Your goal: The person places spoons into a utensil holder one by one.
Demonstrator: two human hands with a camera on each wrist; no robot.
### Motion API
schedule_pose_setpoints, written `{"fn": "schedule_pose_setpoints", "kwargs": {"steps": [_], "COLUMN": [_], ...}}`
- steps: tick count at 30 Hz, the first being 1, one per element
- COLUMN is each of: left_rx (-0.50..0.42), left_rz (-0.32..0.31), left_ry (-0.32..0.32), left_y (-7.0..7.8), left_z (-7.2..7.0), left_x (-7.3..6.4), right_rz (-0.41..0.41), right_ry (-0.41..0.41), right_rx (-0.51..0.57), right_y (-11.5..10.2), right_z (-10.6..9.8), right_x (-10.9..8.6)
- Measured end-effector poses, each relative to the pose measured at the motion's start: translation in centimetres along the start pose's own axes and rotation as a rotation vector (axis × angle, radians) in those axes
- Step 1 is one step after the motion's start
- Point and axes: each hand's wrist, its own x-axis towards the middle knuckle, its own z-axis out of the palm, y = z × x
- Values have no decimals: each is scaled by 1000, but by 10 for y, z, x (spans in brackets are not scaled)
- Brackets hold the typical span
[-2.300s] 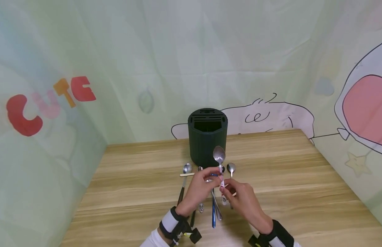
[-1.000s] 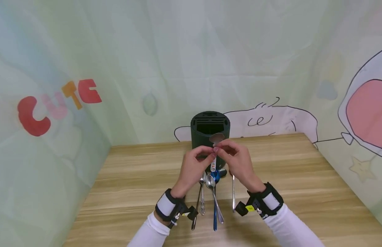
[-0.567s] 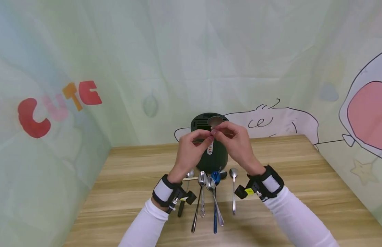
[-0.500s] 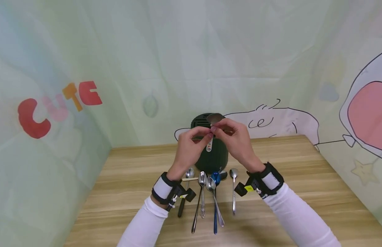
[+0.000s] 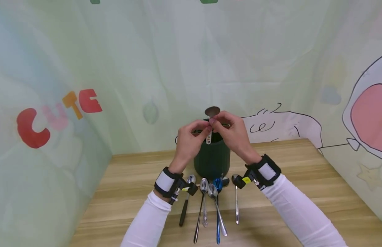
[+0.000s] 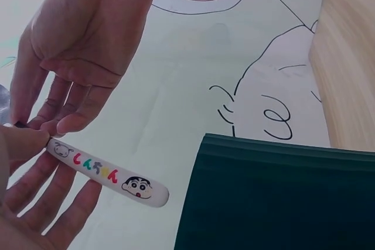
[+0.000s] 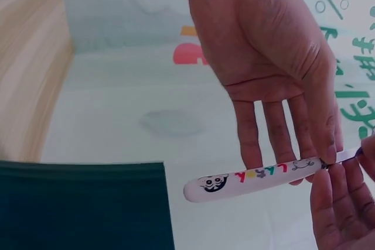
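So there are two hands on one white-handled spoon (image 5: 212, 111), bowl end up, held in the air above the desk (image 5: 280, 212). The left hand (image 5: 188, 144) has its thumb and a finger pinching the spot where the printed handle starts, its other fingers spread apart. The right hand (image 5: 236, 135) has its fingers pinching the thin neck closer to the bowl, right up against the left one.

From the head view the handle's tip overlaps a dark green holder (image 5: 212, 161) near the middle of the desk's back edge, but both wrist views show the two apart.

Below, toward the front edge: a black-handled spoon (image 5: 184, 212) on the left, a blue spoon (image 5: 217, 186) in a bunch with a few silver ones, and a lone silver spoon (image 5: 237, 206) off to the right. Couldn't tell you what's inside the holder, tbh.
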Motion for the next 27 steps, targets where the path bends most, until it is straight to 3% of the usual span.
{"fn": "schedule_pose_setpoints", "kwargs": {"steps": [2, 8, 12, 17, 27], "left_rx": [-2, 9, 35, 66, 102], "left_rz": [3, 26, 34, 5, -43], "left_ry": [-2, -4, 0, -2, -9], "left_y": [-10, -23, -33, -48, -63], "left_z": [2, 3, 2, 4, 9], "left_x": [3, 12, 14, 12, 9], "right_rz": [0, -2, 6, 34, 44], "right_ry": [-2, -8, -33, -62, -98], "right_rx": [6, 9, 2, -28, -108], "right_y": [2, 14, 38, 74, 89], "right_z": [0, 2, 6, 10, 13], "right_x": [2, 8, 14, 17, 18]}}
